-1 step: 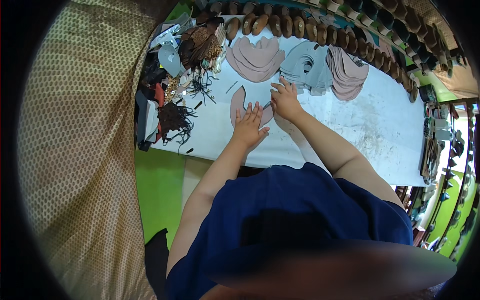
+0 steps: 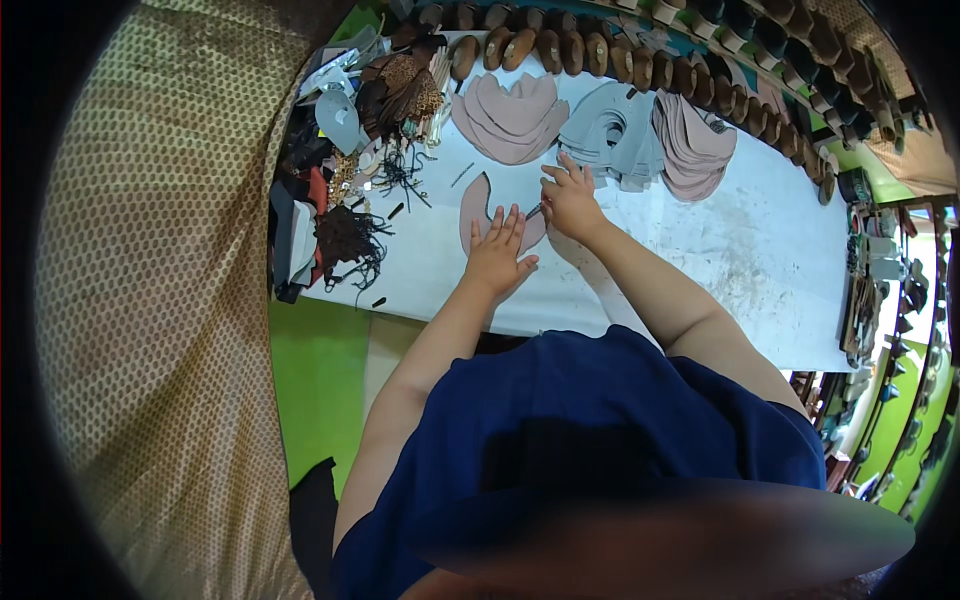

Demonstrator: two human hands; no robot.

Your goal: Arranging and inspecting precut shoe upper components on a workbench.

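A pink, curved shoe-upper piece (image 2: pixel 472 212) with a dark inner edge lies on the white-covered table in front of me. My left hand (image 2: pixel 495 262) rests flat across its lower part, fingers spread and thumb out to the right. At the tip of its right arm, my right hand (image 2: pixel 572 208) has its forefinger bent down to the edge, while other fingers lift away. The thumb of that hand is mostly hidden, and its grip is small in the picture. Beyond my hands lie layered pink pieces (image 2: pixel 510 118), grey-blue pieces (image 2: pixel 590 135) and another pink stack (image 2: pixel 692 150).
Leather scraps (image 2: pixel 400 85), dark fringed strips (image 2: pixel 350 240) and small parts crowd the table's left end. Wooden shoe lasts (image 2: pixel 575 52) line the far edge. A patterned curtain (image 2: pixel 170 300) hangs at left. Racks with shoes (image 2: pixel 915 400) stand at right.
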